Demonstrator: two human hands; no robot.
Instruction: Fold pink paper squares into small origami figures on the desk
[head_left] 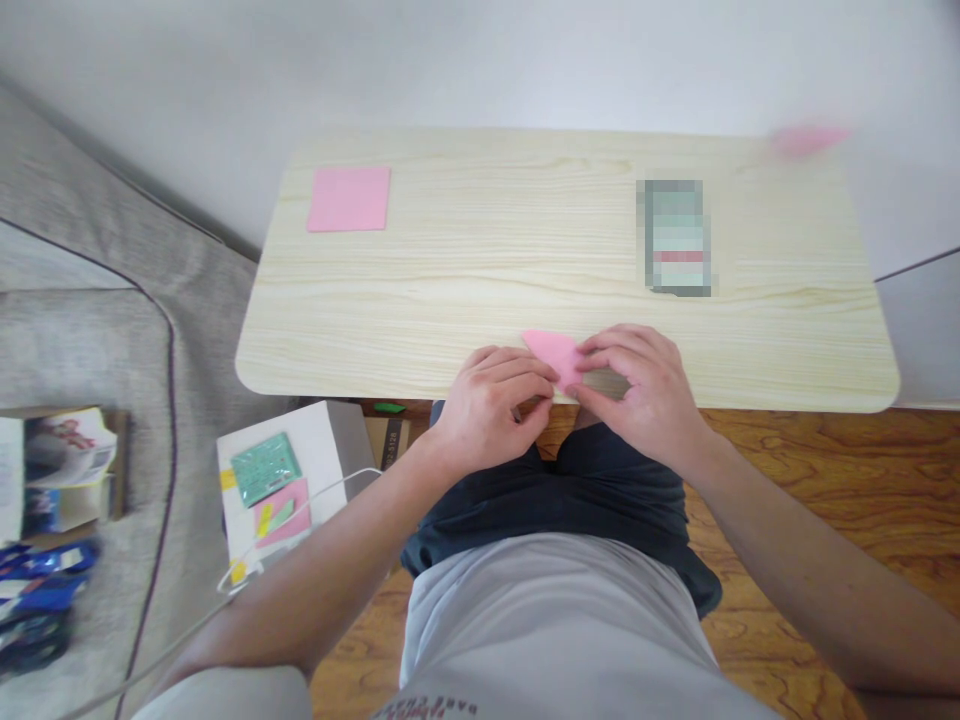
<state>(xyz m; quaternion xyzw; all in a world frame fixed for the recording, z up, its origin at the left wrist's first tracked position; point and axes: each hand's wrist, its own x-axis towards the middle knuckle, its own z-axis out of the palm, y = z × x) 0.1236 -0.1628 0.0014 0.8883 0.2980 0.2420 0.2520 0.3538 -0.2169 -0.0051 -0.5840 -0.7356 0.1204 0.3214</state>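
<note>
A small folded pink paper (pixel 556 355) lies at the near edge of the light wooden table (pixel 465 290). My left hand (pixel 491 400) pinches its left lower side with curled fingers. My right hand (pixel 645 385) presses on its right side, fingers bent over it. Both hands meet at the table's front edge, above my lap.
A square stack of pink paper (pixel 349 198) lies at the table's far left. A blurred-out flat object (pixel 677 238) lies at the right. A pink scrap (pixel 808 140) sits at the far right corner. A white box (pixel 285 480) with papers and a cable stands on the floor, left.
</note>
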